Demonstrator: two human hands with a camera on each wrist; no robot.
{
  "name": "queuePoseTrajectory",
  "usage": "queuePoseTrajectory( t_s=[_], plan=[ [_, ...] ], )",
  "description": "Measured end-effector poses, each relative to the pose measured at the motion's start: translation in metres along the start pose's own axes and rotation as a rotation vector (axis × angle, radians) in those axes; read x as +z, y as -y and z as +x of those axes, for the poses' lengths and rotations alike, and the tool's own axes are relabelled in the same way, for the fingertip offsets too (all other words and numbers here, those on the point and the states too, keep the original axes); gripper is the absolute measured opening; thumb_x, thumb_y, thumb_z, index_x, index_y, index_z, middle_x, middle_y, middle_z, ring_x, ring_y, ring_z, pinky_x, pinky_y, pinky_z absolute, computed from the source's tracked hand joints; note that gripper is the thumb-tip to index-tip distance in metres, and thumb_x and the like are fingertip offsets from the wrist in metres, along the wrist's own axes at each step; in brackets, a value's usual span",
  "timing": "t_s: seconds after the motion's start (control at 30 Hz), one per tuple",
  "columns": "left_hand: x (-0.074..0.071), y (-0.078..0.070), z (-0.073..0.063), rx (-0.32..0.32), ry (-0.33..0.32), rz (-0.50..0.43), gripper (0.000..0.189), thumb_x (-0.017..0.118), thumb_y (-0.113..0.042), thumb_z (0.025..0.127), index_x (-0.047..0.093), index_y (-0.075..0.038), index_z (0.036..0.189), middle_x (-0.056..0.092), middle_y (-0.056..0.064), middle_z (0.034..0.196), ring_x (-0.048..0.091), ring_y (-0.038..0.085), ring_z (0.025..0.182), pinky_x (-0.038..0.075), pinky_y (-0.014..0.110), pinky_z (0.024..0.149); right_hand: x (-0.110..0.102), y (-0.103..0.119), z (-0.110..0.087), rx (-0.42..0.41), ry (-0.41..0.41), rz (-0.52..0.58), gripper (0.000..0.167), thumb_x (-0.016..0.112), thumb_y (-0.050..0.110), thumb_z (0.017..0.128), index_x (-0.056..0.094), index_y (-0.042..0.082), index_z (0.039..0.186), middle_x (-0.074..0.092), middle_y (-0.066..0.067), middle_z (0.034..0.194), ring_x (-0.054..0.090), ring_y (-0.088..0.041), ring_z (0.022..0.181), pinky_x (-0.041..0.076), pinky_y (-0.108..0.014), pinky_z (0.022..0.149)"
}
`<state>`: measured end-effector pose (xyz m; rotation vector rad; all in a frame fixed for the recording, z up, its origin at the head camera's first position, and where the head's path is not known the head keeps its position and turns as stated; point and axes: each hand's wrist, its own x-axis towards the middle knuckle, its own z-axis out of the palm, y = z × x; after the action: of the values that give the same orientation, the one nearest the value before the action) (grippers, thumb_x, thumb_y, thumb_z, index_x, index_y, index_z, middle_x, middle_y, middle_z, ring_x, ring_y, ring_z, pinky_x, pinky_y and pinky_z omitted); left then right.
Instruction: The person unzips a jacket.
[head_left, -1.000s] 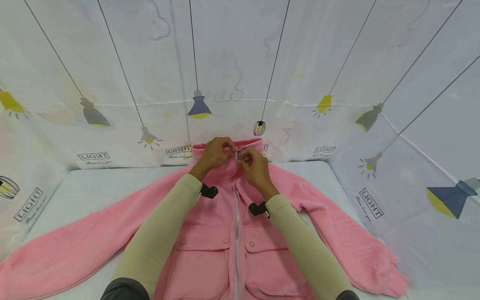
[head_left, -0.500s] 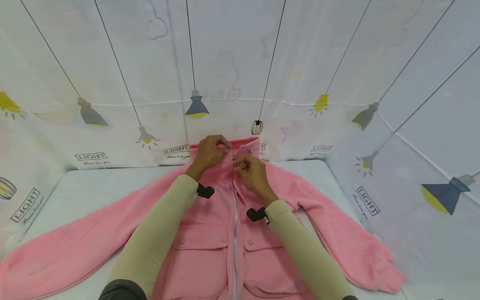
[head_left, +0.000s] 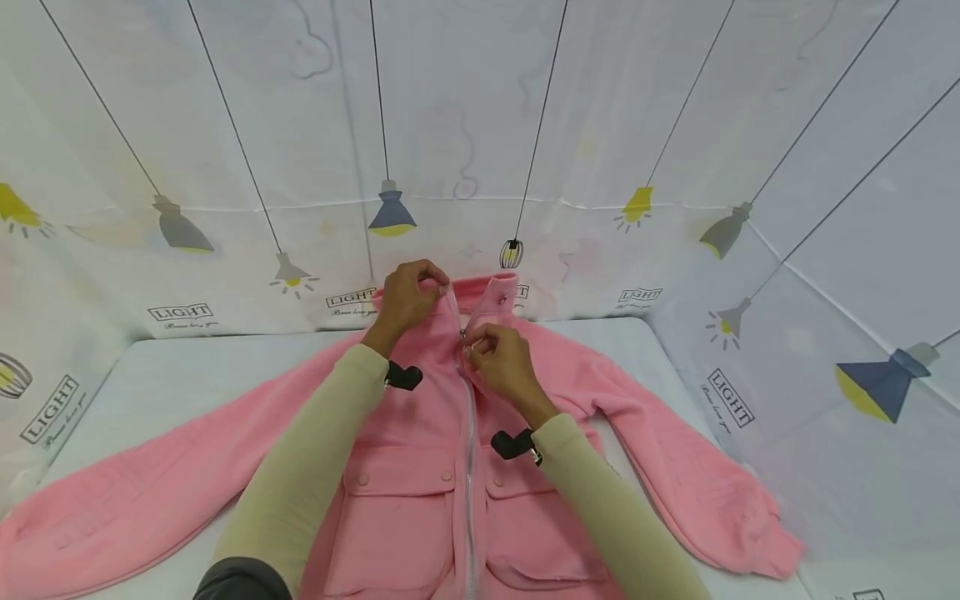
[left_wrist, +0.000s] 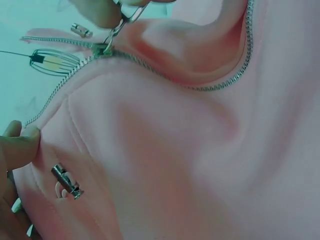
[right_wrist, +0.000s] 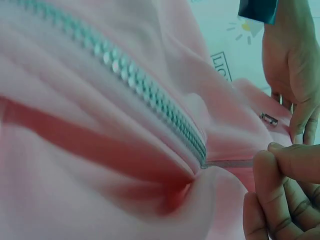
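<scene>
Right grip (head_left: 506, 360) pinching zipper pull (left_wrist: 115, 33), pink jacket (head_left: 408, 421)

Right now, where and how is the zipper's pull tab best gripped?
The pull tab is probably best pinched at its free end, from the person's right, where the right hand holds it: slim and metal, it stands off the slider toward that hand's fingers.

Jacket (head_left: 408, 425) is pink, zip (head_left: 471, 467) silver, and the upper-frame white backdrop (head_left: 450, 83) carries printed grey, yellow and blue lamps (head_left: 392, 215).
</scene>
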<state>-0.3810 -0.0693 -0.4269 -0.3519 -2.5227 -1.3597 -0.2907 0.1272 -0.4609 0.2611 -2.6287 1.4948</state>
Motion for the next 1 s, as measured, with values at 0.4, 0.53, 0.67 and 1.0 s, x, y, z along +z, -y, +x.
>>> queuePoseTrajectory(
  t_s=[0.4,0.53,0.67,1.0],
  plan=[
    [-0.006,0.001,0.002,-0.001,-0.071,-0.031,0.008,0.075,-0.014,0.096,0.080,-0.013,0.101,0.082,0.007,0.108,0.069,0.027,0.121,0.047,0.048,0.111,0.001,0.006,-0.019,0.071,0.015,0.065,0.013,0.076,0.008,0.091,0.080,0.008,0.103,0.074,-0.005,0.076,0.065,-0.009,0.064,0.048,-0.024,0.062],
    [-0.009,0.003,0.003,0.002,-0.099,-0.038,0.007,0.075,-0.012,0.095,0.079,-0.012,0.101,0.082,0.009,0.108,0.069,0.028,0.121,0.046,0.048,0.111,-0.001,0.008,-0.029,0.095,0.039,0.085,0.013,0.078,0.008,0.092,0.080,0.008,0.104,0.074,-0.004,0.076,0.062,-0.008,0.063,0.047,-0.025,0.063],
    [-0.012,0.004,0.004,-0.014,-0.103,-0.026,0.011,0.073,-0.012,0.096,0.079,-0.011,0.105,0.081,0.010,0.112,0.067,0.028,0.122,0.044,0.049,0.112,-0.004,0.011,-0.041,0.107,0.039,0.082,0.012,0.079,0.010,0.092,0.081,0.011,0.104,0.071,0.000,0.072,0.059,-0.009,0.062,0.045,-0.026,0.062],
    [-0.011,0.003,0.003,-0.031,-0.092,-0.026,0.010,0.073,-0.014,0.097,0.078,-0.011,0.106,0.081,0.010,0.111,0.066,0.026,0.122,0.036,0.051,0.119,-0.009,0.014,-0.068,0.118,0.076,0.202,0.016,0.079,0.005,0.093,0.080,0.006,0.108,0.073,-0.009,0.079,0.064,-0.015,0.067,0.050,-0.023,0.064]
  ],
)
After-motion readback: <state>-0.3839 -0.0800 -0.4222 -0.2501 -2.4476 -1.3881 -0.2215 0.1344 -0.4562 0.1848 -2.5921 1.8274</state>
